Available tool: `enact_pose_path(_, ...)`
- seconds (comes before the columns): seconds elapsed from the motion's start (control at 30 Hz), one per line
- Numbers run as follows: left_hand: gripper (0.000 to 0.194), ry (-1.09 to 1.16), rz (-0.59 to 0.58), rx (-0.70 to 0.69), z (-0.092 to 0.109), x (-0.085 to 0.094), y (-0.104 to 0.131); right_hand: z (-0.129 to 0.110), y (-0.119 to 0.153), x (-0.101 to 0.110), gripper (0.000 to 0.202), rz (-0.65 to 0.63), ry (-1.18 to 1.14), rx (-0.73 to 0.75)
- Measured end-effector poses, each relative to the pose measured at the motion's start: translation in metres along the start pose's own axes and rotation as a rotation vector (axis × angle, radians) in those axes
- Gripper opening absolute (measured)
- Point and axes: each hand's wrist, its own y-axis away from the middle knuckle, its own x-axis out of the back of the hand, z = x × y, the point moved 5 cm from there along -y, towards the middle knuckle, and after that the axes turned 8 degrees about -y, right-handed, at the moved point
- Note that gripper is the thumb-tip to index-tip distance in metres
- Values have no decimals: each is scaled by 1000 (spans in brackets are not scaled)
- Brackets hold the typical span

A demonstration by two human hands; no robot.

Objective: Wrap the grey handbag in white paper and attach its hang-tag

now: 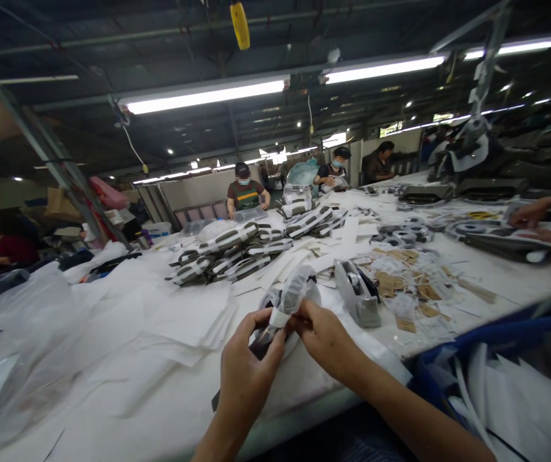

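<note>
Near the table's front edge, my left hand [251, 359] is closed round a dark strap [260, 345] that is partly wrapped in white material. My right hand [321, 330] pinches the white wrapping [281, 317] at the strap, its fingertips close to those of my left hand. Above the fingers, a loop covered in translucent wrapping [297, 289] stands up. A grey tape dispenser [358, 298] is just right of the loop. Behind lie piles of dark straps with white wrapping [227, 250].
White sheets [160, 321] spread over the left of the table. Brown tags [405, 323] with strings lie at the right, past the dispenser. A blue-rimmed bin [492, 340] holds white scraps. Another person's hands [530, 215] work at far right; several people sit behind.
</note>
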Motion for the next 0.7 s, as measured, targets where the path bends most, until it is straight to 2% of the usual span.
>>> enact_pose_path(0.3, 29, 0, 17, 32, 5, 7, -5, 6, -10, -7, 12, 39, -17, -2)
enact_pose_path(0.47, 28, 26, 33, 39, -1, 11, -10, 6, -17, -5, 5, 148, 54, 58)
enact_pose_path(0.53, 29, 36, 20, 45, -6, 12, -11, 7, -19, -7, 10, 123, -54, 26)
enact_pose_path(0.7, 33, 46, -6, 70, -20, 13, -14, 5, -16, -19, 27, -31, -656, -177)
